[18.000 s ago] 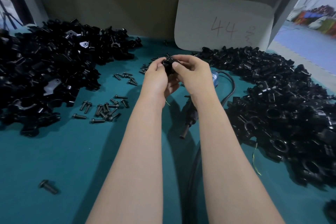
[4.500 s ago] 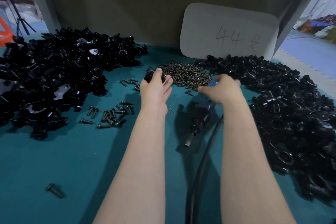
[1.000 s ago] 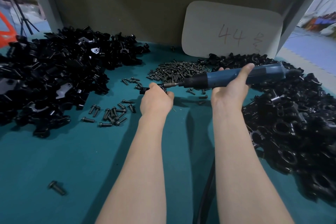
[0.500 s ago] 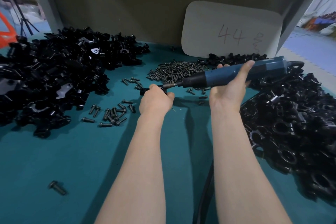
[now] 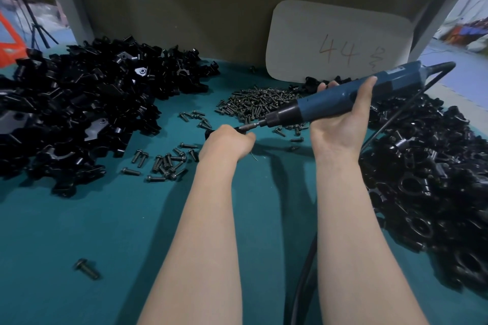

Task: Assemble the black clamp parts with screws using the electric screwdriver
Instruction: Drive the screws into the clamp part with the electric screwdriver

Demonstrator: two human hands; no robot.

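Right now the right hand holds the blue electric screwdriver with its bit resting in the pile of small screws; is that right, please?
Not quite. The head view shows the right hand holding the blue electric screwdriver, but its bit meets the clamp part gripped in the left hand, not the screw pile.

the green surface lay open in front, broken only by a stray screw and the cable. the left clamp heap and right clamp heap walled both sides; a screw pile and white card closed the far end.
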